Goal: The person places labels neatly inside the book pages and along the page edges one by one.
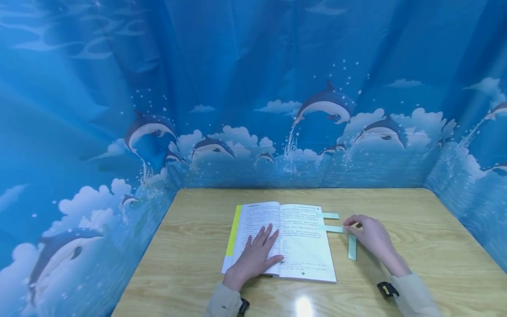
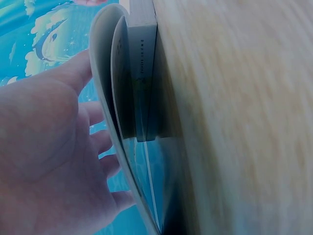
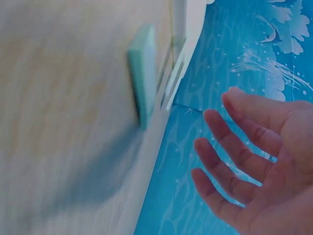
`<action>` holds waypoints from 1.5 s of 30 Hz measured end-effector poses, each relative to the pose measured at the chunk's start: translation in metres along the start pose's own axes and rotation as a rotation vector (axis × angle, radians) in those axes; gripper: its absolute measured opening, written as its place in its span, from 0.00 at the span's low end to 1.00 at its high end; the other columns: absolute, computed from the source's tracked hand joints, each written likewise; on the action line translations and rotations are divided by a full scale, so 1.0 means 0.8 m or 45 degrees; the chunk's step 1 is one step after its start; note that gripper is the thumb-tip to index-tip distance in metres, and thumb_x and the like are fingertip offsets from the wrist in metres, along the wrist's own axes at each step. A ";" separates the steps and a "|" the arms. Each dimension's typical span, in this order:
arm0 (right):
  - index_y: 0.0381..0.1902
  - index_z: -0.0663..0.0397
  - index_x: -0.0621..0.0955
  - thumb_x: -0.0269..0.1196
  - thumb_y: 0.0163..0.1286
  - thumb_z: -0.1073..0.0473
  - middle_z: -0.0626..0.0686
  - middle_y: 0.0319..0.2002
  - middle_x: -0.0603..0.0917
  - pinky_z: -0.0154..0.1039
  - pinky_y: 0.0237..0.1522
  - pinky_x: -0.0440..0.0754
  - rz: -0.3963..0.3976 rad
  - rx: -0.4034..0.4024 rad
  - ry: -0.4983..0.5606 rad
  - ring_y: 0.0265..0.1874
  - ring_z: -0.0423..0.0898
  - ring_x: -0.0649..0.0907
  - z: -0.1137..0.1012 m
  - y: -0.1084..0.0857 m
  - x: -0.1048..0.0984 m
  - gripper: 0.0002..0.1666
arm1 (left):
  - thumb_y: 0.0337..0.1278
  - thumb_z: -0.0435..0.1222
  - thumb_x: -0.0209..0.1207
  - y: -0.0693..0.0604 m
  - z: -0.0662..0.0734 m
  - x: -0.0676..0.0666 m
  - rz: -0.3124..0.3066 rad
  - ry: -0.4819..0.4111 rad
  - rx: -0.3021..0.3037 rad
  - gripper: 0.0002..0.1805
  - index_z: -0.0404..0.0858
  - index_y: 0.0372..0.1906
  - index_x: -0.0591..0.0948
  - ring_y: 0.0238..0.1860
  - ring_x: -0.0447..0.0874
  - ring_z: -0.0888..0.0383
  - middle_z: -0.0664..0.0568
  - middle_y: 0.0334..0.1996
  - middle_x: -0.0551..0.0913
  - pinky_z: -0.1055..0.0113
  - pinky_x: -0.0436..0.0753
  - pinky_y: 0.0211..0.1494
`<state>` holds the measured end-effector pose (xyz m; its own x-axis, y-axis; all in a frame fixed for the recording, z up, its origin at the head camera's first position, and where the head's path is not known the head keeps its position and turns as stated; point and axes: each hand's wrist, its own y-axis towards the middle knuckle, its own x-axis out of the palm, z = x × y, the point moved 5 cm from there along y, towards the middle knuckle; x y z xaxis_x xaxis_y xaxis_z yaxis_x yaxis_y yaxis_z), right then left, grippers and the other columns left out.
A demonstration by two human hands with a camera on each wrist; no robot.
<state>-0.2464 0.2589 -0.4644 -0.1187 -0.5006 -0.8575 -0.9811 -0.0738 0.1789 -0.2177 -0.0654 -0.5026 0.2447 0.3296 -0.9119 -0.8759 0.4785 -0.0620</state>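
Observation:
An open book (image 1: 305, 246) lies on the table, its pages covered in print. My left hand (image 1: 253, 256) rests on the left page near the fold with fingers spread. In the left wrist view, the palm (image 2: 44, 152) shows beside the curved lower page edges. Two pale green sticky strips, an upper one (image 1: 331, 215) and a lower one (image 1: 334, 229), stick out past the right page. Just off the lower strip's end is my right hand (image 1: 370, 235), thumb and forefinger close together, other fingers loosely bent. A small green sticky-note pad (image 3: 143, 76) lies below that hand.
The wood-grain table (image 1: 190, 246) extends around the book. A yellow strip (image 1: 233, 230) runs along the book's left edge. Blue dolphin-print curtains (image 1: 253, 97) stand behind the table and at both sides. Each wrist wears a dark strap (image 1: 387, 290).

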 end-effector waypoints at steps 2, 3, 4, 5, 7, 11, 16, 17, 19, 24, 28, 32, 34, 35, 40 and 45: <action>0.41 0.57 0.88 0.69 0.67 0.60 0.60 0.42 0.89 0.56 0.39 0.83 -0.005 -0.013 -0.025 0.40 0.59 0.85 0.003 -0.008 -0.001 0.07 | 0.72 0.59 0.51 0.000 -0.001 0.001 -0.004 0.003 -0.005 0.41 0.46 0.81 0.57 0.81 0.45 0.47 0.48 0.82 0.47 0.36 0.51 0.78; 0.41 0.57 0.88 0.70 0.66 0.60 0.61 0.43 0.88 0.57 0.40 0.83 -0.011 -0.016 -0.042 0.41 0.60 0.85 0.004 -0.012 -0.002 0.08 | 0.72 0.59 0.51 0.000 -0.001 0.001 -0.002 0.003 -0.004 0.41 0.46 0.81 0.57 0.81 0.45 0.47 0.48 0.82 0.47 0.36 0.51 0.78; 0.41 0.57 0.88 0.70 0.66 0.60 0.63 0.44 0.88 0.59 0.41 0.84 -0.011 -0.029 -0.057 0.42 0.61 0.85 0.005 -0.015 -0.003 0.08 | 0.72 0.59 0.51 0.000 -0.001 0.000 -0.002 0.006 -0.004 0.41 0.46 0.81 0.57 0.81 0.45 0.47 0.48 0.82 0.47 0.36 0.51 0.78; 0.42 0.58 0.88 0.70 0.65 0.60 0.64 0.45 0.88 0.60 0.41 0.84 -0.011 -0.054 -0.071 0.42 0.62 0.86 0.005 -0.019 -0.004 0.09 | 0.72 0.59 0.51 0.000 -0.001 0.000 0.000 0.010 -0.005 0.41 0.46 0.81 0.57 0.81 0.45 0.47 0.48 0.82 0.47 0.36 0.52 0.78; 0.43 0.59 0.88 0.71 0.64 0.59 0.65 0.47 0.87 0.61 0.43 0.84 -0.016 -0.101 -0.109 0.43 0.64 0.86 0.005 -0.027 -0.003 0.12 | 0.72 0.59 0.51 0.000 -0.001 0.000 0.000 0.015 -0.008 0.41 0.46 0.81 0.57 0.81 0.45 0.47 0.48 0.82 0.47 0.36 0.52 0.78; 0.48 0.63 0.86 0.73 0.61 0.57 0.65 0.50 0.87 0.63 0.48 0.83 -0.081 -0.168 -0.174 0.47 0.65 0.86 0.005 -0.040 0.003 0.20 | 0.72 0.59 0.51 0.001 -0.001 0.000 -0.002 0.020 -0.019 0.41 0.46 0.81 0.57 0.81 0.45 0.47 0.49 0.82 0.47 0.36 0.51 0.78; 0.57 0.68 0.82 0.74 0.59 0.50 0.68 0.59 0.81 0.66 0.55 0.79 -0.223 -0.167 -0.211 0.55 0.70 0.81 0.006 -0.051 0.015 0.34 | 0.72 0.59 0.52 0.001 0.000 -0.001 0.000 0.021 -0.023 0.41 0.46 0.81 0.57 0.81 0.45 0.47 0.48 0.82 0.47 0.35 0.51 0.78; 0.58 0.69 0.81 0.74 0.59 0.49 0.69 0.60 0.80 0.67 0.55 0.79 -0.236 -0.162 -0.217 0.56 0.71 0.80 0.006 -0.053 0.016 0.36 | 0.72 0.59 0.52 0.001 0.000 -0.001 0.001 0.019 -0.022 0.41 0.46 0.81 0.57 0.81 0.45 0.47 0.48 0.82 0.48 0.35 0.51 0.78; 0.59 0.70 0.80 0.74 0.58 0.48 0.70 0.62 0.78 0.67 0.55 0.79 -0.250 -0.145 -0.225 0.57 0.72 0.79 0.007 -0.055 0.018 0.39 | 0.72 0.59 0.52 0.001 0.000 -0.001 0.004 0.021 -0.019 0.41 0.46 0.81 0.58 0.81 0.45 0.46 0.48 0.82 0.48 0.35 0.51 0.78; 0.60 0.72 0.79 0.75 0.58 0.48 0.70 0.62 0.78 0.66 0.55 0.79 -0.238 -0.125 -0.289 0.57 0.72 0.79 0.005 -0.056 0.021 0.41 | 0.72 0.58 0.52 0.001 0.001 -0.001 0.005 0.021 -0.019 0.41 0.46 0.81 0.58 0.81 0.45 0.46 0.48 0.82 0.48 0.35 0.51 0.78; 0.58 0.72 0.80 0.76 0.56 0.49 0.70 0.61 0.79 0.66 0.54 0.80 -0.226 -0.135 -0.353 0.56 0.71 0.80 0.005 -0.054 0.022 0.40 | 0.72 0.58 0.52 0.000 0.001 0.000 0.000 0.015 -0.026 0.41 0.46 0.81 0.58 0.81 0.45 0.47 0.48 0.82 0.48 0.36 0.51 0.78; 0.58 0.71 0.80 0.76 0.56 0.51 0.70 0.62 0.78 0.69 0.54 0.77 -0.235 -0.078 -0.391 0.57 0.71 0.79 0.011 -0.048 0.022 0.38 | 0.71 0.58 0.53 0.000 0.003 -0.001 -0.001 0.011 -0.023 0.41 0.46 0.81 0.58 0.81 0.45 0.47 0.48 0.82 0.48 0.36 0.51 0.78; 0.59 0.70 0.80 0.76 0.55 0.51 0.70 0.63 0.77 0.71 0.55 0.76 -0.243 -0.046 -0.392 0.58 0.72 0.78 0.016 -0.045 0.022 0.39 | 0.71 0.58 0.53 0.001 0.003 0.000 0.004 0.013 -0.017 0.41 0.45 0.80 0.58 0.81 0.46 0.46 0.48 0.82 0.48 0.35 0.52 0.78; 0.59 0.70 0.80 0.76 0.55 0.51 0.70 0.63 0.77 0.71 0.55 0.75 -0.243 -0.043 -0.392 0.58 0.72 0.78 0.018 -0.043 0.021 0.39 | 0.71 0.58 0.53 0.001 0.004 -0.001 0.007 0.015 -0.012 0.41 0.45 0.80 0.58 0.81 0.46 0.46 0.47 0.82 0.49 0.35 0.52 0.78; 0.59 0.71 0.80 0.75 0.57 0.52 0.71 0.62 0.77 0.69 0.53 0.78 -0.236 -0.086 -0.331 0.57 0.73 0.78 0.026 -0.035 0.017 0.38 | 0.72 0.58 0.53 -0.001 0.003 -0.001 0.010 0.005 -0.007 0.40 0.45 0.80 0.59 0.81 0.47 0.45 0.47 0.82 0.49 0.35 0.53 0.77; 0.59 0.71 0.79 0.74 0.59 0.51 0.71 0.63 0.76 0.69 0.53 0.78 -0.277 -0.092 -0.271 0.57 0.74 0.77 0.028 -0.032 0.015 0.37 | 0.71 0.58 0.53 -0.001 0.004 -0.003 0.014 -0.004 -0.011 0.40 0.45 0.80 0.59 0.81 0.47 0.45 0.47 0.82 0.49 0.35 0.53 0.78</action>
<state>-0.2262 0.2738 -0.4903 0.0560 -0.2751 -0.9598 -0.9745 -0.2241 0.0074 -0.2163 -0.0642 -0.4992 0.2361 0.3374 -0.9113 -0.8821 0.4679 -0.0553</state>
